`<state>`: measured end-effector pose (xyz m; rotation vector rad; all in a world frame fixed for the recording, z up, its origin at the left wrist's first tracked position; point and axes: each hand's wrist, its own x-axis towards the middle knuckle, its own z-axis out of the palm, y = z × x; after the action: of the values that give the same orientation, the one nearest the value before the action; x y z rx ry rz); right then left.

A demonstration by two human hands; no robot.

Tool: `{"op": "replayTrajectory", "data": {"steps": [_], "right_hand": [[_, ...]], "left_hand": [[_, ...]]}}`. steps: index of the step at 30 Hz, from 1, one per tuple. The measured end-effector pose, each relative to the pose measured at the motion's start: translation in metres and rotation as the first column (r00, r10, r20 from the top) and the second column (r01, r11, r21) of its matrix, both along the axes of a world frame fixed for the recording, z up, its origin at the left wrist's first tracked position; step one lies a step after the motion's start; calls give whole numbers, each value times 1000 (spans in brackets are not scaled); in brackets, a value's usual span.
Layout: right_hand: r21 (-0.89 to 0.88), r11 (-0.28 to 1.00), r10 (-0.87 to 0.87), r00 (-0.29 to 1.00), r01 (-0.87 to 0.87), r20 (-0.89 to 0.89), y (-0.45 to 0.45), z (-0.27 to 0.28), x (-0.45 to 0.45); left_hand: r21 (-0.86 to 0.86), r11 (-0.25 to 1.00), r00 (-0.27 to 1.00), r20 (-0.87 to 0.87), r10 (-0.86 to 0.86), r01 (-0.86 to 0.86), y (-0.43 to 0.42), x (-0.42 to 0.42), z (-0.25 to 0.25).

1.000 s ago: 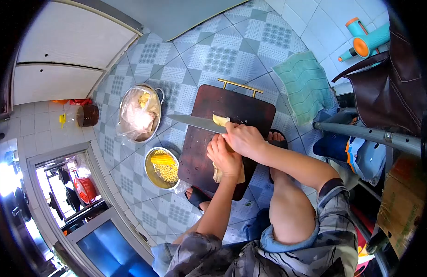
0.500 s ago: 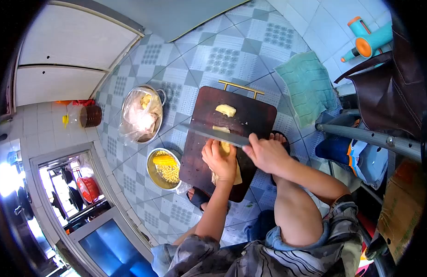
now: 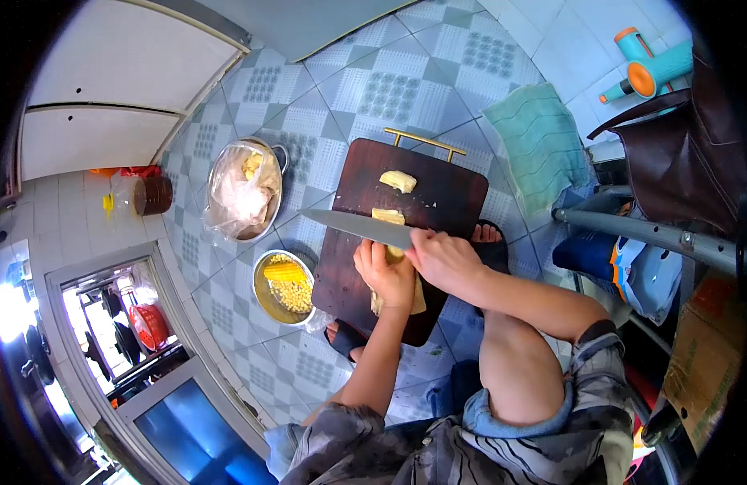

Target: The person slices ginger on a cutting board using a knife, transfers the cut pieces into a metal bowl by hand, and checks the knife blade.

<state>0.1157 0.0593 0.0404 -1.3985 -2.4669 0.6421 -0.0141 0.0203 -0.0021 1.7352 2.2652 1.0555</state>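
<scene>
My right hand [image 3: 444,259] is closed around the handle of a kitchen knife [image 3: 357,225], whose wide blade points left across the dark wooden cutting board [image 3: 341,279]. Just below the blade, my left hand [image 3: 387,275] presses curled fingers on a pale yellow food piece [image 3: 395,253], mostly hidden by both hands; its kind is unclear. Beyond the blade lies a cut chunk [image 3: 388,216] of similar colour, and farther up the board another chunk [image 3: 398,181]. More pale food [image 3: 419,299] shows under my left wrist.
Left of the board stand a metal bowl [image 3: 259,301] of corn kernels and a corn piece, and a metal pot [image 3: 279,162] with a plastic bag of food. A brass handle [image 3: 426,142] juts from the board's far edge. My sandalled feet flank the board; a green mat [image 3: 537,145] lies right.
The knife and my right hand have moved left and slightly up, bringing the right hand close against my left. My left hand stays on the food piece. The whole view has shifted slightly.
</scene>
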Motion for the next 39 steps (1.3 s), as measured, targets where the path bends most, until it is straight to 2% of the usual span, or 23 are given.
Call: {"op": "replayTrajectory", "data": {"steps": [4, 7, 9, 12, 13, 16, 20, 22, 26, 28, 29, 32, 33, 38, 39], "right_hand": [[-68, 996, 64, 998, -63, 23, 14, 6, -9], [-97, 995, 29, 999, -32, -42, 1, 16, 21], [-172, 985, -21, 996, 36, 85, -13, 19, 43], [-171, 983, -47, 992, 67, 118, -18, 17, 41], [-172, 984, -51, 998, 54, 27, -12, 16, 32], [-142, 990, 8, 999, -12, -31, 12, -1, -6], [-147, 989, 23, 999, -29, -40, 15, 6, -3], [-192, 980, -45, 999, 50, 31, 1, 17, 17], [-238, 965, -69, 985, 107, 161, -21, 17, 46], [-192, 977, -71, 988, 98, 141, -16, 13, 35], [-64, 996, -68, 998, 67, -16, -10, 2, 24], [-131, 991, -30, 997, 40, 73, 14, -1, -16], [-155, 986, -54, 997, 61, 49, 13, 2, -15], [-122, 985, -111, 992, 118, 62, -20, 8, 35], [-146, 981, -107, 984, 128, 142, -25, 13, 45]], "left_hand": [[12, 999, 999, -24, 46, -46, 2, 0, -2], [-11, 999, 999, -24, 44, -44, 7, 3, 3], [-16, 999, 999, -28, 29, -29, 6, 3, 6], [-24, 1000, 1000, 28, 5, -4, 6, 5, 10], [-37, 999, 1000, 30, 3, -1, 5, 5, 7], [-34, 999, 1000, 5, -9, 10, 5, 2, 1], [-28, 999, 999, -19, 31, -31, 6, 6, 2], [-56, 998, 999, -21, 33, -34, 8, 8, 7], [-42, 999, 1000, -2, 31, -31, 9, 9, 7], [-39, 999, 1000, 17, 4, -3, 7, 8, 5], [-49, 999, 1000, 17, 1, 0, 5, 7, 2], [-15, 1000, 1000, -25, -2, 2, 4, 3, -7], [-18, 1000, 999, -33, 3, -3, 4, 3, -5], [-27, 999, 999, -19, 32, -32, 7, 10, 5], [-24, 999, 999, -21, 27, -28, 7, 10, 6]]}}
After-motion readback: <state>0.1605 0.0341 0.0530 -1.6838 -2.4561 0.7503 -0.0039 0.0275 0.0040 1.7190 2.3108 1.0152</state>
